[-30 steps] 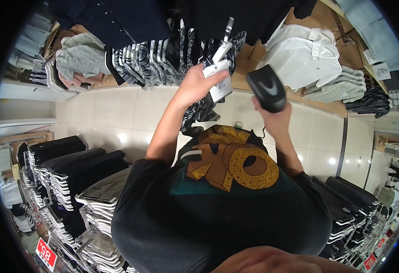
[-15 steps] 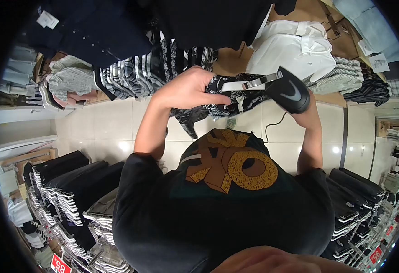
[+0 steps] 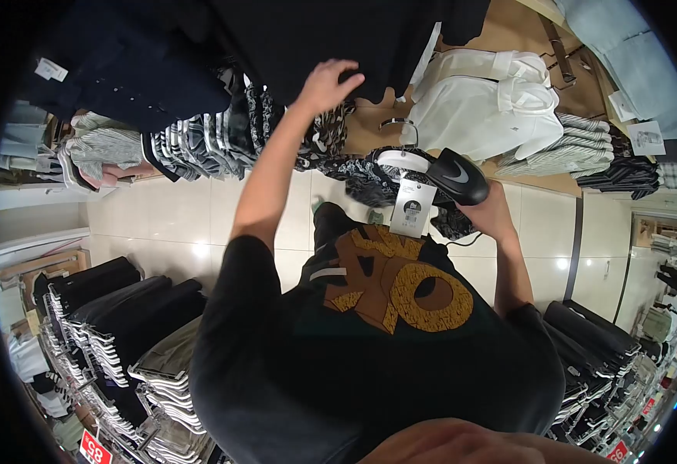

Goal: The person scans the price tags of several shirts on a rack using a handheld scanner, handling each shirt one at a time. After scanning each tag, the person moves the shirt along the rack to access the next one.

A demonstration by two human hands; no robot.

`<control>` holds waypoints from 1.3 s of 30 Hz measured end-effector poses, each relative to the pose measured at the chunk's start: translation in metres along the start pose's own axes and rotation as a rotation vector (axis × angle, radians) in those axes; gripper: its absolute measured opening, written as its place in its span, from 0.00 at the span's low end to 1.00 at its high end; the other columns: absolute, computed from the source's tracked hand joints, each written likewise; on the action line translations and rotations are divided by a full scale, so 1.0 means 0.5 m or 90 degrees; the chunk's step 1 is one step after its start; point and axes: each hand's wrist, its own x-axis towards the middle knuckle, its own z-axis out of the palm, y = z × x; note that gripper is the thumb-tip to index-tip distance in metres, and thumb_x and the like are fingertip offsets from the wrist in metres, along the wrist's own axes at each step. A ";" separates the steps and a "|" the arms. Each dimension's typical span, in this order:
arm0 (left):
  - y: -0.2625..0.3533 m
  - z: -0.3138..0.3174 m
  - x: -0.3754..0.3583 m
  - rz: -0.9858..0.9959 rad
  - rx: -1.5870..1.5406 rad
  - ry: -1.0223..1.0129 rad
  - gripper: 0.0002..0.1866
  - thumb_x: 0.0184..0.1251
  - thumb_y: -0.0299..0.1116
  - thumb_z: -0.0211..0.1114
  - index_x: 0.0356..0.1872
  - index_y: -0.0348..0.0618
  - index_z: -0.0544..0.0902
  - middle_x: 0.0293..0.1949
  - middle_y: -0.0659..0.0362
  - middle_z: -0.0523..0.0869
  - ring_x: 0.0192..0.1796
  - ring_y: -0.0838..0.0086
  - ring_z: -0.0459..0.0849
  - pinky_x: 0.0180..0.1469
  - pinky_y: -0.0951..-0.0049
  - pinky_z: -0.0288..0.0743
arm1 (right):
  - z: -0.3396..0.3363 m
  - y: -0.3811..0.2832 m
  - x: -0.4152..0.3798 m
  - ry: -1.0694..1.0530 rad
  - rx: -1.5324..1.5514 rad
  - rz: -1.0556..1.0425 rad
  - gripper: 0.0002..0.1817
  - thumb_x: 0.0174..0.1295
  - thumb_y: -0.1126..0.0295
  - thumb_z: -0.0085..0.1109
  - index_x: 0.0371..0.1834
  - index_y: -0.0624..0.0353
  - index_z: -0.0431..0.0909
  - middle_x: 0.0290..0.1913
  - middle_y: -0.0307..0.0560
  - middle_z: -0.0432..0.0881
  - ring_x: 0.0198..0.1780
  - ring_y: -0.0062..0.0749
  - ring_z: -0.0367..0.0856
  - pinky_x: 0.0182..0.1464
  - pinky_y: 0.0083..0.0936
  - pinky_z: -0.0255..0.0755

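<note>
My right hand (image 3: 491, 213) is wrapped round a black corded handheld scanner (image 3: 459, 178) with a pale curved mark on top. Directly left of the scanner head is a black-and-white patterned garment (image 3: 365, 172) on a white hanger (image 3: 404, 161), hook upward. From it dangles a white price tag (image 3: 413, 207) with a dark round print, facing up. My left hand (image 3: 329, 87) is empty, thumb and fingers apart, in front of a hanging black garment (image 3: 277, 42) and above the row of patterned clothes.
White shirts (image 3: 481, 100) hang at the back right, beside striped garments (image 3: 563, 147). Patterned and striped clothes (image 3: 199, 143) line the back left rail. Behind me stand racks of dark trousers (image 3: 114, 294) on white hangers. The scanner's cord (image 3: 466, 242) trails below my right hand.
My left hand has let go of the patterned garment and moved up toward the black clothes. The scanner has moved left and slightly down; the price tag now shows.
</note>
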 end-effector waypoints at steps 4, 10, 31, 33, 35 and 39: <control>-0.105 0.027 0.169 0.044 0.136 0.022 0.40 0.70 0.61 0.67 0.80 0.61 0.70 0.78 0.44 0.71 0.78 0.45 0.69 0.78 0.44 0.64 | 0.024 0.005 0.043 0.054 -0.026 -0.043 0.19 0.54 0.74 0.74 0.48 0.71 0.85 0.37 0.60 0.91 0.38 0.38 0.89 0.46 0.33 0.81; -0.077 -0.007 0.377 -0.028 0.270 -0.029 0.44 0.70 0.48 0.70 0.83 0.45 0.63 0.83 0.40 0.61 0.83 0.47 0.61 0.80 0.41 0.59 | 0.088 0.015 0.141 0.055 -0.069 0.045 0.22 0.57 0.70 0.70 0.56 0.63 0.84 0.44 0.66 0.89 0.50 0.63 0.88 0.52 0.45 0.80; -0.361 0.018 0.353 -0.101 0.214 -0.187 0.26 0.77 0.53 0.61 0.66 0.49 0.84 0.62 0.46 0.87 0.65 0.49 0.85 0.70 0.47 0.76 | 0.409 0.104 0.510 0.299 -0.042 0.129 0.20 0.58 0.66 0.73 0.49 0.66 0.83 0.46 0.67 0.88 0.50 0.66 0.86 0.54 0.50 0.79; -0.305 -0.011 0.276 -0.091 0.116 -0.073 0.22 0.77 0.48 0.62 0.62 0.47 0.86 0.58 0.45 0.89 0.62 0.50 0.87 0.65 0.52 0.80 | 0.456 0.133 0.520 0.325 -0.044 0.147 0.21 0.55 0.70 0.75 0.50 0.66 0.82 0.48 0.65 0.87 0.53 0.65 0.85 0.57 0.48 0.78; -0.287 -0.014 0.205 -0.018 0.095 0.054 0.18 0.75 0.40 0.63 0.58 0.42 0.87 0.51 0.46 0.91 0.56 0.49 0.88 0.63 0.53 0.80 | 0.493 0.161 0.526 0.338 -0.028 0.109 0.21 0.54 0.71 0.75 0.51 0.66 0.82 0.50 0.65 0.86 0.54 0.65 0.85 0.57 0.48 0.78; -0.251 -0.012 0.088 0.062 0.174 0.155 0.18 0.70 0.32 0.64 0.59 0.38 0.85 0.60 0.45 0.84 0.70 0.50 0.77 0.77 0.45 0.64 | 0.549 0.164 0.517 0.412 -0.052 -0.008 0.29 0.54 0.72 0.72 0.62 0.66 0.78 0.60 0.64 0.81 0.60 0.64 0.79 0.62 0.51 0.75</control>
